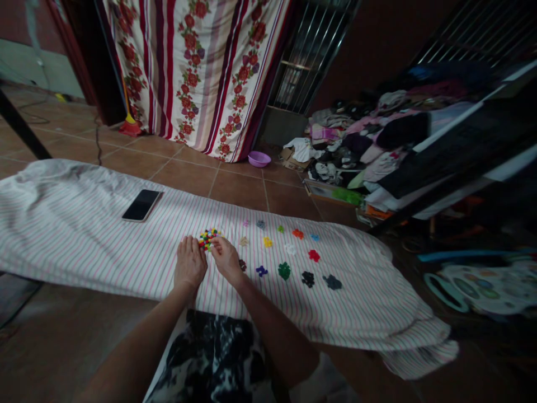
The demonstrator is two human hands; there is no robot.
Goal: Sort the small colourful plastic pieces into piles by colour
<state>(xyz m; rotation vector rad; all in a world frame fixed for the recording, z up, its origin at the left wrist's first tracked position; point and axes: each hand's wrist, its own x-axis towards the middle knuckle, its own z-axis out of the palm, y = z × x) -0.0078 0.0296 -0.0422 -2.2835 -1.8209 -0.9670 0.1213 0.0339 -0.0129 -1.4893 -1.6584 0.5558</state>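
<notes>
A mixed pile of small bright-coloured pieces [211, 232] lies on the striped cloth in front of me; they are too small to name exactly. My left hand [190, 262] rests flat at the pile's left edge, fingers stretched out. At its right edge, my right hand [227, 259] has thumb and fingers pinched together, and what they hold is hidden. To the right lie several single-colour heaps, among them a yellow heap [267, 242], a red heap [314, 256], a dark green heap [284, 271] and a black heap [308, 279]. A brown heap [242, 265] shows beside my right wrist.
The striped cloth [104, 252] covers a long low surface. A phone [142, 205] lies on it at the left. Beyond, a purple basin [259, 159] stands on the tiled floor by a flowered curtain [213, 73]. Piled clothes [377, 131] fill the right side.
</notes>
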